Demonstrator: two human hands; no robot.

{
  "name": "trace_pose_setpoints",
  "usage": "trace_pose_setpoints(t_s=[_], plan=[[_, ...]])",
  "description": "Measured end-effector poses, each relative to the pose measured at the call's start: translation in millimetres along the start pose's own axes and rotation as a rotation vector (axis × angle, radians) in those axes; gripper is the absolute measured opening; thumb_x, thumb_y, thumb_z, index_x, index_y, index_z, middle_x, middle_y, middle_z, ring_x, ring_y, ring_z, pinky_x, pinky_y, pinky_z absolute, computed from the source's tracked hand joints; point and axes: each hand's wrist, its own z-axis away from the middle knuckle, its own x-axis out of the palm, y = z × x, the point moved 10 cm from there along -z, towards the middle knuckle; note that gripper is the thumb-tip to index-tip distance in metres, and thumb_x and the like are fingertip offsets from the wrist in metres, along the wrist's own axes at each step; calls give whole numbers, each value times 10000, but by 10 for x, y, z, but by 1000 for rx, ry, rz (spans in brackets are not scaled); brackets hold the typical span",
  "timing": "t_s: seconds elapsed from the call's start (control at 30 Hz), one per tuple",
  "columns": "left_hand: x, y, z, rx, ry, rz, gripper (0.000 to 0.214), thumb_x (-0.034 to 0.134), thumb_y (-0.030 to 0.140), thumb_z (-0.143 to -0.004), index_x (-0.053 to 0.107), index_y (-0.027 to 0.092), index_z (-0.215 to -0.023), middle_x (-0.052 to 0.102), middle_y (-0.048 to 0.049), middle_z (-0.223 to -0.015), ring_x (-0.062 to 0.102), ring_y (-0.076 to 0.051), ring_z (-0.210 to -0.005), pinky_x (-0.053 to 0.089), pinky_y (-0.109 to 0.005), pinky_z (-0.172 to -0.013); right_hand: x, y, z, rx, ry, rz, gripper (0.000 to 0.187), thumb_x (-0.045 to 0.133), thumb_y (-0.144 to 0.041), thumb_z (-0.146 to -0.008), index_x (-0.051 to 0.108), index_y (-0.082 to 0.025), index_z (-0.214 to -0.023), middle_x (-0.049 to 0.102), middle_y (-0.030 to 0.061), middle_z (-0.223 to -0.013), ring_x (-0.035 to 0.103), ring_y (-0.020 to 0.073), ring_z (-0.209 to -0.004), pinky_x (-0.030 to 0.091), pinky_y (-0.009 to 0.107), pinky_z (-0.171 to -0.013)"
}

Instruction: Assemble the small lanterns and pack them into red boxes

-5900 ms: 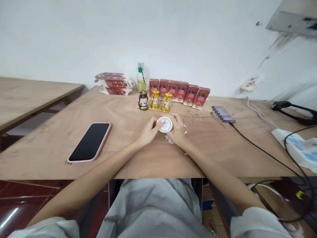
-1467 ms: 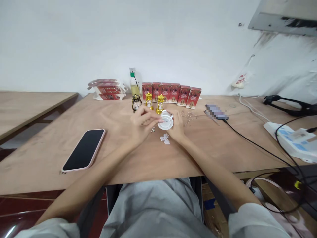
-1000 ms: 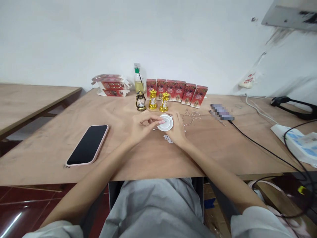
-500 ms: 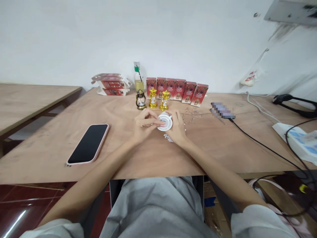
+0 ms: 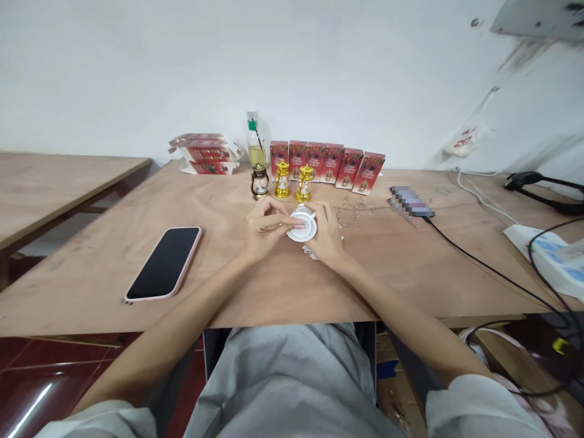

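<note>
My right hand (image 5: 325, 234) is wrapped round a small white lantern (image 5: 308, 230), whose round base faces up toward me. The fingers of my left hand (image 5: 267, 228) are pinched together, tips against the middle of that base. Whatever lies between those tips is hidden or too small to name. Under my right hand, small white pieces (image 5: 310, 250) lie on the table. Just beyond my hands stand a dark bronze lantern (image 5: 260, 182) and two gold lanterns, one in the middle (image 5: 282, 180) and one to its right (image 5: 303, 184).
Several upright red boxes (image 5: 327, 164) line the wall beside a bottle of yellowish liquid (image 5: 255, 149). Flattened red cartons (image 5: 212, 155) lie at back left. A phone (image 5: 164, 263) rests at left, another with a cable (image 5: 413, 201) at right, near bent wires (image 5: 353, 212) and a power strip (image 5: 545, 258).
My left fingertips have shifted slightly on the base, and the white lantern has tilted a little. My right hand keeps its hold. The camera view has moved marginally.
</note>
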Motion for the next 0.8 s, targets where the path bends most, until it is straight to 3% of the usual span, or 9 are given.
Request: trace_pose_setpoints(t_s=[0.27,0.8], plan=[[-34,70,13,49,32,-28,83,688,321,-792,747,267,-771,534,-6,-753,489,-112,-708,394,-263,-609,3,-15,5,6,-4,21,410,618,-292,-782,483,-216,-1161,534,116,-1112,526,279,-1043,473,422,-852],[39,211,3,143,-92,-237,155,624,352,-843,743,269,-786,573,-28,-748,471,-123,-684,395,-262,-591,-32,-29,-9,-19,13,40,445,617,-252,-769,468,-216,-1187,519,113,-1107,531,273,-1026,483,418,-852]])
